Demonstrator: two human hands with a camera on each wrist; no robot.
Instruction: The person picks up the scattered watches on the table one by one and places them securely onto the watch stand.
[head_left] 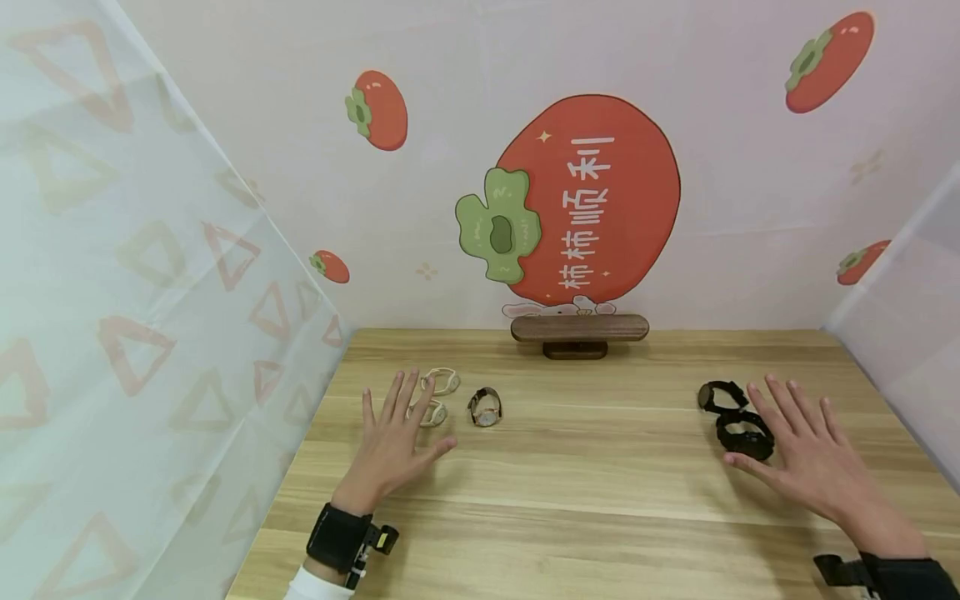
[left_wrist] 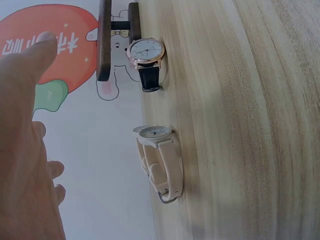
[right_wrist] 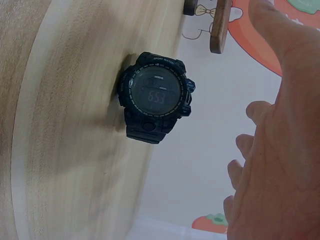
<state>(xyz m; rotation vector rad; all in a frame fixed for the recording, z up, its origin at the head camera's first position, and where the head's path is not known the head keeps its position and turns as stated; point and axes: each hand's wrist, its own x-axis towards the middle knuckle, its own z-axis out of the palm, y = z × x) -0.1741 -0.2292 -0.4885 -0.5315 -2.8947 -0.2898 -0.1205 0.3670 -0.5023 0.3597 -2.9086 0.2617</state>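
Observation:
My left hand (head_left: 392, 454) hovers with spread fingers near two cream-strapped watches, holding nothing. Its fingers partly cover the nearer cream watch (head_left: 438, 414); the farther cream watch (head_left: 453, 383) lies just behind. To their right is a watch with a dark strap and rose-gold case (head_left: 487, 417), its white dial plain in the left wrist view. My right hand (head_left: 813, 458), fingers also spread and holding nothing, is beside two black watches. The nearer one is a chunky digital sports watch (right_wrist: 156, 92) with a lit display. Behind it, close against it, is another black watch (head_left: 707, 397).
A dark wooden stand (head_left: 579, 328) with a rounded bar is at the back middle of the wood-grain table (head_left: 570, 517). Behind it hangs a cloth backdrop (head_left: 427, 208) printed with persimmons. Cloth side walls (head_left: 150, 333) flank the table on the left and right.

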